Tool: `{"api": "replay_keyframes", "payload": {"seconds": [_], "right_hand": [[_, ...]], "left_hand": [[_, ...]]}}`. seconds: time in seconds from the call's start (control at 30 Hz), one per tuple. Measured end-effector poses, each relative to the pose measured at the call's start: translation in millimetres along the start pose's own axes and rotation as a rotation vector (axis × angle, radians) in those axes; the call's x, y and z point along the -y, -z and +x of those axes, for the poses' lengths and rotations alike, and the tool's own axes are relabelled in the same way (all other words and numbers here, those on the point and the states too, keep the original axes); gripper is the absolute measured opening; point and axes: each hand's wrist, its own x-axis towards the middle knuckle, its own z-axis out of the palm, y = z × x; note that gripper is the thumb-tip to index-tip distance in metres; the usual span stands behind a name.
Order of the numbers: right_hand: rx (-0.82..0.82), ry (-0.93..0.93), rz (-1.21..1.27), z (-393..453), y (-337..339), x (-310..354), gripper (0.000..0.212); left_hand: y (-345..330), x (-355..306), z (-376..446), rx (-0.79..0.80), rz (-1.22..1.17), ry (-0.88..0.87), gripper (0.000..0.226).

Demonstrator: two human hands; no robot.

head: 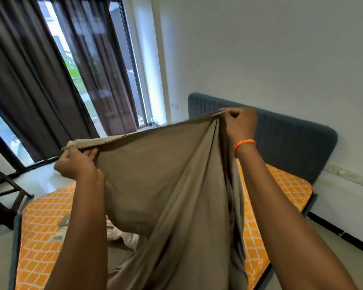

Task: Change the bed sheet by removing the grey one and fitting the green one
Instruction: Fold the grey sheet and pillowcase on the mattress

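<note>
Both hands, left hand [77,162] and right hand [240,120], grip the olive-grey sheet's [166,174] top edge, raised above the orange mattress [42,222]

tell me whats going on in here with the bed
A person is holding a grey-brown sheet up over the bed, the left hand and right hand each gripping its top edge, stretched between them. The rest hangs down and bunches on the bed. The orange patterned mattress lies bare beside it, in front of the dark headboard. No green sheet is fitted.
</note>
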Motion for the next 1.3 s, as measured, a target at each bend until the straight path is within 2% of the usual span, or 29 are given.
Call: {"api": "replay_keyframes", "payload": {"seconds": [0.1, 0.23, 0.37, 0.47, 0.57, 0.7, 0.8, 0.9, 1.03, 1.17, 1.23, 1.3], "right_hand": [[-0.041, 0.065, 0.072, 37.5, 3.7, 40.6, 0.014], [0.096, 0.042, 0.107, 46.3, 0.5, 39.4, 0.020], [0.315, -0.091, 0.071, 14.2, -7.8, -10.5, 0.019], [0.466, -0.205, 0.036, -25.9, -11.8, -58.8, 0.025], [0.552, -0.314, 0.005, -58.2, -13.1, -101.6, 0.023], [0.575, -0.398, -0.059, -92.2, -15.4, -140.2, 0.024], [0.583, -0.473, -0.092, -112.8, -15.3, -162.3, 0.025], [0.599, -0.513, -0.114, -126.5, -12.8, -179.2, 0.028], [0.611, -0.561, -0.170, -137.1, -14.9, -193.2, 0.028], [0.580, -0.588, -0.193, -139.8, -12.1, -200.1, 0.027], [0.557, -0.602, -0.181, -138.8, -12.6, -201.1, 0.026], [0.560, -0.603, -0.176, -137.9, -14.5, -200.9, 0.025]], "left_hand": [[-8.1, -23.6, 5.9, 0.058, -0.016, -0.036, 0.024], [-14.1, -40.9, 26.7, 0.057, 0.017, -0.125, 0.023], [0.1, -32.6, 38.8, 0.007, 0.153, -0.165, 0.021], [20.6, -8.8, 39.0, -0.004, 0.280, -0.124, 0.019], [48.0, 25.6, 41.9, 0.009, 0.478, -0.132, 0.028], [79.5, 56.0, 26.9, 0.028, 0.642, -0.125, 0.027], [100.3, 74.9, 18.1, 0.119, 0.552, -0.050, 0.021], [114.4, 87.4, 5.7, 0.195, 0.552, -0.060, 0.032], [130.4, 106.3, 18.7, 0.165, 0.547, -0.062, 0.045], [140.6, 117.9, 24.9, 0.245, 0.596, -0.086, 0.054], [141.6, 119.2, 27.4, 0.279, 0.650, -0.114, 0.045], [143.7, 122.9, 32.0, 0.318, 0.688, -0.143, 0.024]]}}
